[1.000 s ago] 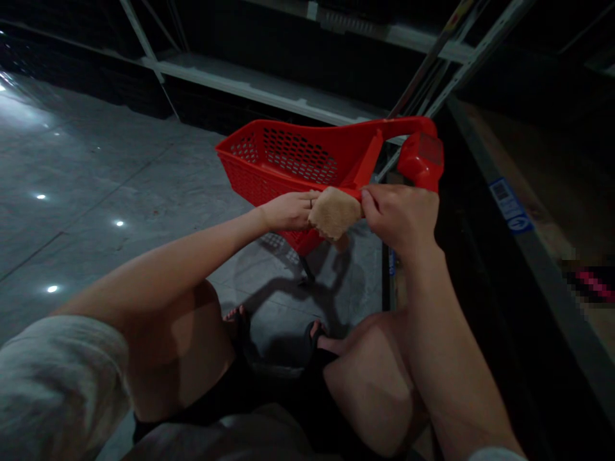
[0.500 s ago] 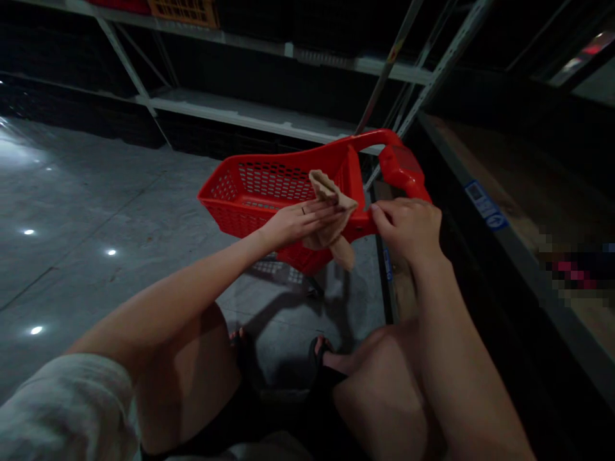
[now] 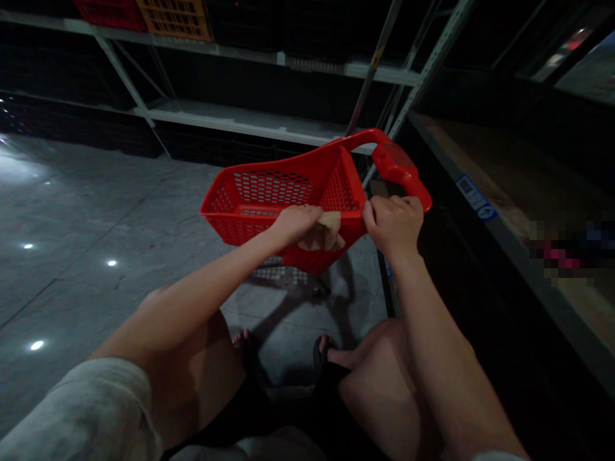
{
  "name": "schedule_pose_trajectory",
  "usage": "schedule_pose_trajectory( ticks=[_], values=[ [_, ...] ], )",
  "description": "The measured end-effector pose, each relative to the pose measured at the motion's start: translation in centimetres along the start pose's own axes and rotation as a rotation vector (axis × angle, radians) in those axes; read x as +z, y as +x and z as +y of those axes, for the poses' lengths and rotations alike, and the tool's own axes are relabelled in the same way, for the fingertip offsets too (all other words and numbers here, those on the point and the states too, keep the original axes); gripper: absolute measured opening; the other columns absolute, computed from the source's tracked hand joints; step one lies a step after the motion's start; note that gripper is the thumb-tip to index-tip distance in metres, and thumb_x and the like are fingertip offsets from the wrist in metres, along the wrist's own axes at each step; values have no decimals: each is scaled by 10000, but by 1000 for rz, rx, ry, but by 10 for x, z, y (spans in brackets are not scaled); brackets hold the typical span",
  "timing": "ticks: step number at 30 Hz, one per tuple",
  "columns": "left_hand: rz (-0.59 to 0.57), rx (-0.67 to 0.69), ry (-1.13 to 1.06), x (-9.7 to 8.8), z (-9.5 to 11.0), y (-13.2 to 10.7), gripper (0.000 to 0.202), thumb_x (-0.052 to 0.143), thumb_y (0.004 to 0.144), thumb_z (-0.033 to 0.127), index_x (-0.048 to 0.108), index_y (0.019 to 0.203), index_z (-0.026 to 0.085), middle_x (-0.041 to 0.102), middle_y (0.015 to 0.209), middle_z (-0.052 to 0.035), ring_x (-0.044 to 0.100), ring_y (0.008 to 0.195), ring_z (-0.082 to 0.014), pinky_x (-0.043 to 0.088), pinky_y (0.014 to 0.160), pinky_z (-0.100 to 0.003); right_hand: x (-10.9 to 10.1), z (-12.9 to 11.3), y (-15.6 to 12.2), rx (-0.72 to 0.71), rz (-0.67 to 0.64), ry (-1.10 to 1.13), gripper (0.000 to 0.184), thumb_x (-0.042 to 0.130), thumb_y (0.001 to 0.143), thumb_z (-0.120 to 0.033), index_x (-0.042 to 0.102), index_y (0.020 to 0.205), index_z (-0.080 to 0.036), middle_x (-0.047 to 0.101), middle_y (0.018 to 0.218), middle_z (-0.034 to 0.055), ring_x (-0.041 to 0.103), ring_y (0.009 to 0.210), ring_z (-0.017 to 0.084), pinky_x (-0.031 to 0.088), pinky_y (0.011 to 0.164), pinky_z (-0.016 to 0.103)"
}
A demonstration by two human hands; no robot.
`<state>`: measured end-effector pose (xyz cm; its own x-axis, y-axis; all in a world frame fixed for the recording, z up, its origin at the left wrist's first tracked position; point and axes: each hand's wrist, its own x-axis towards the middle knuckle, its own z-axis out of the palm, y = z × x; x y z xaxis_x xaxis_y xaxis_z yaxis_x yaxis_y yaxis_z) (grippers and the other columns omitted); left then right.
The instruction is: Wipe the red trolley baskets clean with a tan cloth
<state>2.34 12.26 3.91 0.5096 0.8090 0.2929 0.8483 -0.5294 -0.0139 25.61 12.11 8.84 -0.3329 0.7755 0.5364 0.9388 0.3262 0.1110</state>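
A red plastic shopping basket [image 3: 269,192] on wheels stands on the floor in front of my knees, its handle [image 3: 401,169] rising at the right. My left hand [image 3: 293,225] presses a tan cloth [image 3: 327,234] against the basket's near rim, fingers closed over it. My right hand [image 3: 394,224] is closed on the rim just below the handle, beside the cloth. My knees and sandalled feet show below.
Grey metal shelving [image 3: 250,121] runs along the back, with red and orange crates [image 3: 168,16] on an upper shelf. A dark shelf unit with a blue label [image 3: 473,195] stands at the right. Glossy grey floor [image 3: 96,211] spreads to the left.
Both hands held the cloth at first; the right hand let go and gripped the basket's rim, and the left hand brought the cloth down onto the rim.
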Motion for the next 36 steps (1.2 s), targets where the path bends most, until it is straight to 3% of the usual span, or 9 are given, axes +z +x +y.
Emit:
schedule_pose_trajectory(
  ticks=[5, 8, 10, 12, 14, 20, 24, 30, 36],
  values=[
    [-55, 30, 33, 11, -102, -62, 185, 491, 990, 238, 640, 883, 204, 729, 799, -45, 674, 728, -171, 531, 672, -276, 4, 9, -3, -49, 47, -29, 415, 353, 1024, -324, 716, 864, -199, 746, 815, 113, 585, 838, 281, 323, 827, 413],
    [74, 127, -20, 10, -157, -103, 277, 397, 1046, 337, 585, 865, 242, 652, 692, 7, 651, 723, -145, 541, 715, -263, 5, 10, -2, -78, 66, -37, 429, 334, 1033, -321, 708, 858, -206, 738, 792, 100, 572, 823, 272, 315, 816, 409],
    [168, 128, -33, 9, -175, -121, 324, 345, 1065, 370, 534, 822, 267, 601, 650, 9, 640, 684, -156, 543, 702, -290, 5, 9, -1, -88, 51, -31, 436, 323, 1039, -319, 704, 864, -201, 737, 794, 101, 567, 813, 267, 304, 808, 408],
    [220, 85, 21, 9, -171, -124, 360, 299, 1080, 381, 494, 801, 264, 569, 634, 9, 623, 656, -151, 540, 686, -296, 5, 7, 0, -85, 26, -20, 443, 310, 1048, -321, 699, 881, -190, 742, 820, 107, 568, 812, 261, 292, 803, 407],
    [221, 52, 97, 13, -146, -111, 375, 288, 1089, 381, 485, 804, 239, 575, 649, 10, 614, 658, -134, 538, 682, -277, 4, 4, 0, -73, 10, -7, 445, 303, 1055, -322, 693, 891, -184, 745, 840, 109, 571, 818, 258, 282, 801, 407],
    [153, 22, 113, 20, -13, -9, 182, 449, 1050, 226, 591, 947, 176, 699, 841, -70, 705, 823, -191, 546, 754, -306, 1, -6, -2, -76, 29, -4, 444, 295, 1058, -310, 695, 904, -193, 740, 836, 104, 552, 833, 263, 263, 801, 407],
    [129, 31, 25, 6, 35, 30, 177, 438, 1046, 179, 609, 1069, 137, 712, 971, -114, 723, 947, -245, 537, 797, -342, 0, -8, -3, -46, 37, -12, 449, 284, 1057, -304, 697, 931, -183, 724, 834, 119, 554, 848, 275, 261, 796, 413],
    [17, 17, -45, 0, 12, 11, 150, 486, 1033, 170, 628, 1080, 156, 722, 967, -90, 718, 920, -226, 514, 770, -309, 2, 0, -4, -28, -14, 17, 403, 338, 1042, -314, 686, 886, -184, 690, 804, 106, 570, 866, 276, 265, 794, 399],
    [-148, -93, 78, 3, -72, -60, 111, 539, 970, 143, 645, 1001, 158, 723, 957, -97, 669, 893, -227, 526, 821, -340, 9, 12, -2, -44, 34, -41, 381, 366, 1031, -311, 659, 824, -185, 676, 750, 89, 552, 810, 248, 261, 788, 394]
  ],
)
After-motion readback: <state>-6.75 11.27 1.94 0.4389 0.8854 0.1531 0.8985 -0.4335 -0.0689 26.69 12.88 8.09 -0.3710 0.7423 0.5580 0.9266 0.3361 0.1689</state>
